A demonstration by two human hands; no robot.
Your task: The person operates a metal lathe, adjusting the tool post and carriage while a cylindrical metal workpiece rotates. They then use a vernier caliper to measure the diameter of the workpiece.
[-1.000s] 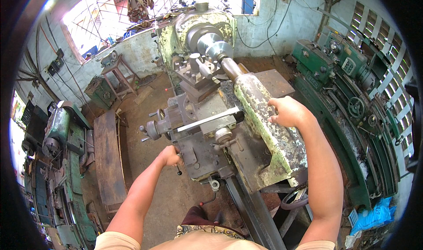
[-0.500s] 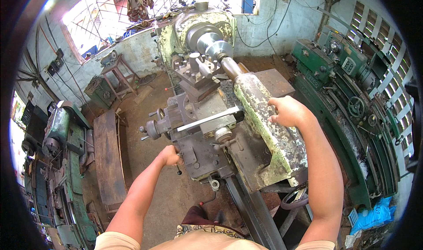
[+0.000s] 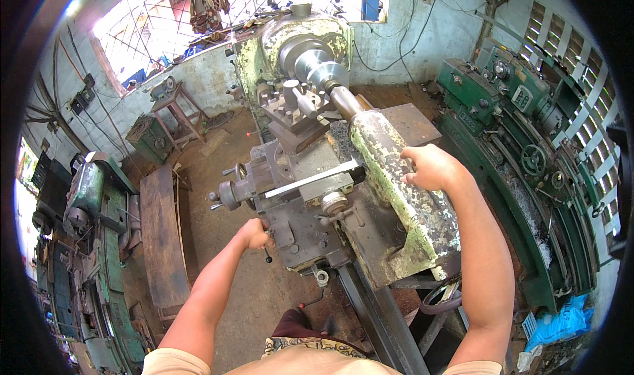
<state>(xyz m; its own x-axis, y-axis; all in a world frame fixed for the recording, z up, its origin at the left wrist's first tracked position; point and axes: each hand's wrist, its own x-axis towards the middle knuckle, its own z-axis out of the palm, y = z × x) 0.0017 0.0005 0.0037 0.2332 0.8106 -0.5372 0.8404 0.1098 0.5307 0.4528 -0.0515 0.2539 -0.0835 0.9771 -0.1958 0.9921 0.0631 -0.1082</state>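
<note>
"Listing hands first: what is the right hand (image 3: 432,167) doing?"

"Right hand, one: resting on the tailstock (image 3: 413,210), thumb and forefinger spreading apart, gripping nothing that is showing."

"And the left hand (image 3: 253,234)?"

"Left hand, one: curling its fingers at the edge of the carriage (image 3: 310,233), left of the tailstock. Whatever they are closing on is hiding behind them; I cannot tell. A ball-knobbed lever (image 3: 268,258) is showing just below."

"Which step is in hand?"

"By judgement, a positioning step: the left hand is seemingly working a carriage control, the right is steadying. The next move is calling for a sure left hold and for right fingers lying clear of moving parts."

"Materials, going outward?"

"Tailstock: wearing flaking cream-green paint over grey metal, long and rounded. Flat bar (image 3: 310,179), pale metal, straight: lying across the carriage, left of the tailstock. Tool post (image 3: 290,114), dark, blocky: standing left of the tailstock's far end. Quill (image 3: 347,103), smooth, round: protruding from that far end. Workpiece, seemingly (image 3: 335,73), bright stepped discs: sitting beyond the tailstock, in line with it. Headstock (image 3: 307,26), domed, shedding paint: standing farther beyond the tailstock."

"Outlying items?"

"Green lathe (image 3: 489,170), painted metal: standing right of the tailstock, well apart. Bench (image 3: 162,223), worn brown wood, long: standing left of the tailstock, past the carriage."
</note>
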